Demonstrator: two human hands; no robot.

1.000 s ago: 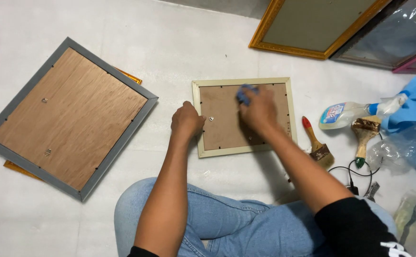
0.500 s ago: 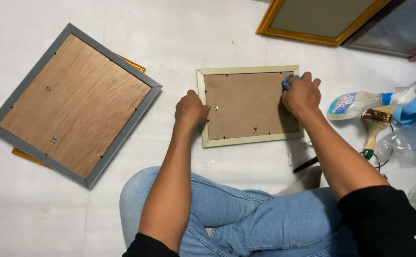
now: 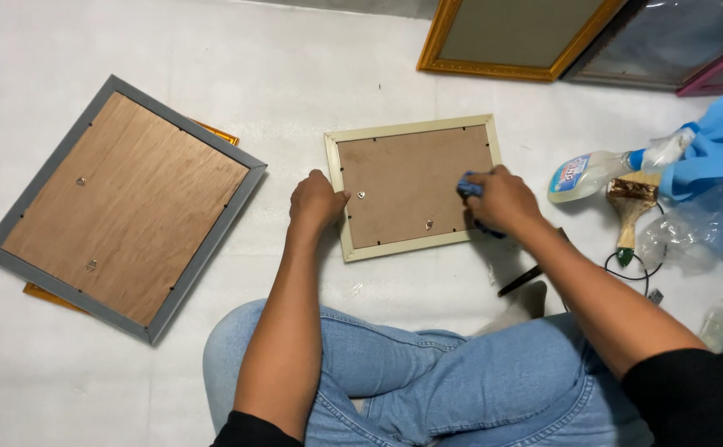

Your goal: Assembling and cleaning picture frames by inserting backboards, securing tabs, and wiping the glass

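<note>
Small cream frame (image 3: 412, 187) lay face down on white floor (image 3: 312, 66), brown back up, long side running left to right, slightly tilted. Left hand (image 3: 315, 201) pressed on frame's left edge, fingers curled, holding nothing. Right hand (image 3: 502, 199) sat on frame's right side, fingers closed around blue cloth (image 3: 468, 185). Half second before, right hand was at far right corner; now nearer, lower on right edge. Big grey frame (image 3: 122, 207) lay far left. Spray bottle (image 3: 605, 165) and brush (image 3: 630, 203) lay right.
</note>
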